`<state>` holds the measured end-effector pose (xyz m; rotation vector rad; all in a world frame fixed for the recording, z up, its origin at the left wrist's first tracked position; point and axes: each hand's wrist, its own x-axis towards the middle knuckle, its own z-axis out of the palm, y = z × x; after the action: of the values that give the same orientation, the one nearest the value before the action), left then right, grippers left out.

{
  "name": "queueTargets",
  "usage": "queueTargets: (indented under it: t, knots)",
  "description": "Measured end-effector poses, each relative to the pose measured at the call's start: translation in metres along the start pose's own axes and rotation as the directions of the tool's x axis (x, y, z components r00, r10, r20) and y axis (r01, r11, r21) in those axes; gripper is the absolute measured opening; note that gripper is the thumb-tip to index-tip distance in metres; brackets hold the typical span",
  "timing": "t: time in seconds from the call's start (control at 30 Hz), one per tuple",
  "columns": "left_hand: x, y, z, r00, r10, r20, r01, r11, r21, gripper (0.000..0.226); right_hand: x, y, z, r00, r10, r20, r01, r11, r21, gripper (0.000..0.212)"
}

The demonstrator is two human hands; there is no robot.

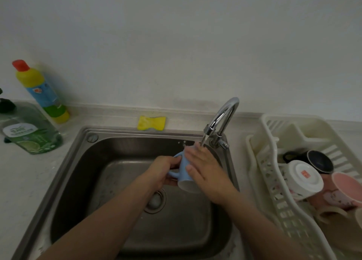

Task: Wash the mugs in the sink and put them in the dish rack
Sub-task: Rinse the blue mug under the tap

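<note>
A light blue mug (184,176) is held over the steel sink (78,171), tipped with its mouth toward me, under the stream from the chrome faucet (225,116). My left hand (162,171) grips its handle side. My right hand (205,169) lies over the mug's outer wall with its fingers spread and its thumb on the side. The cream dish rack (260,161) on the right holds a dark mug (317,160), a white mug (304,176) and a pink mug (340,191), all lying tipped.
A yellow sponge (151,123) sits on the ledge behind the sink. On the left counter stand a green dish soap bottle (31,136) and a yellow bottle with a red cap (41,93). The drain (155,201) is below my left wrist.
</note>
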<state>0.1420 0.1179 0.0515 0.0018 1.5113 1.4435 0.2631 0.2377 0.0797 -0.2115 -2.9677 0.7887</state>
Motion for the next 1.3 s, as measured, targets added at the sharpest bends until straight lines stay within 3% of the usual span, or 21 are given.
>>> queueTargets:
  t: [0.1, 0.13, 0.23, 0.27, 0.43, 0.47, 0.57, 0.73, 0.9, 1.03, 1.17, 1.3]
  knots:
    - [0.001, 0.002, -0.006, 1.0, 0.008, 0.005, -0.008, 1.0, -0.021, 0.023, -0.024, -0.009, 0.013, 0.985, -0.172, 0.026, 0.172, 0.985, -0.017, 0.06]
    - [0.001, 0.002, -0.007, 1.0, 0.017, 0.008, -0.017, 1.0, -0.02, 0.024, -0.021, -0.004, 0.013, 0.988, -0.154, -0.01, 0.155, 0.987, 0.038, 0.062]
    - [0.001, 0.002, -0.002, 0.999, -0.011, -0.039, 0.009, 0.998, -0.063, 0.022, 0.004, 0.014, 0.002, 0.978, 0.193, -0.076, -0.165, 0.946, 0.277, 0.061]
    - [0.001, 0.003, -0.001, 0.998, -0.028, -0.052, 0.023, 0.996, -0.09, 0.022, 0.002, 0.011, 0.003, 0.968, 0.241, -0.063, -0.211, 0.926, 0.312, 0.065]
    - [0.009, 0.004, -0.009, 0.998, -0.056, -0.032, 0.049, 0.984, -0.174, 0.028, -0.036, -0.008, 0.019, 0.997, 0.001, -0.078, 0.014, 0.983, 0.183, 0.073]
    - [0.009, 0.003, -0.009, 0.998, -0.064, -0.024, 0.059, 0.984, -0.167, 0.028, -0.029, -0.004, 0.018, 0.994, 0.071, -0.084, -0.048, 0.968, 0.247, 0.072]
    - [0.008, 0.003, -0.006, 0.995, -0.095, -0.03, 0.089, 0.984, -0.157, 0.031, -0.008, 0.0, 0.004, 0.922, 0.387, -0.033, -0.301, 0.766, 0.567, 0.072]
    - [0.011, 0.002, -0.011, 0.994, -0.099, -0.05, 0.09, 0.983, -0.161, 0.034, -0.043, -0.023, 0.015, 0.991, 0.131, -0.003, -0.123, 0.937, 0.326, 0.075]
    - [0.008, 0.006, 0.001, 0.995, -0.064, -0.079, 0.056, 0.993, -0.104, 0.027, -0.005, -0.014, 0.004, 0.942, 0.335, 0.009, -0.31, 0.86, 0.406, 0.063]
    - [0.008, 0.009, 0.001, 0.997, -0.039, -0.071, 0.034, 0.998, -0.058, 0.03, -0.029, -0.026, 0.014, 0.995, 0.083, 0.063, -0.085, 0.996, 0.026, 0.058]
    - [0.006, 0.011, 0.009, 0.999, -0.036, -0.03, 0.038, 0.996, 0.081, 0.032, 0.006, 0.002, -0.005, 0.993, 0.109, -0.039, -0.11, 0.993, -0.038, 0.068]
    - [0.007, 0.012, 0.009, 0.999, -0.033, -0.012, 0.034, 0.995, 0.089, 0.03, -0.023, -0.004, -0.003, 1.0, -0.001, 0.029, 0.001, 1.0, -0.028, 0.058]
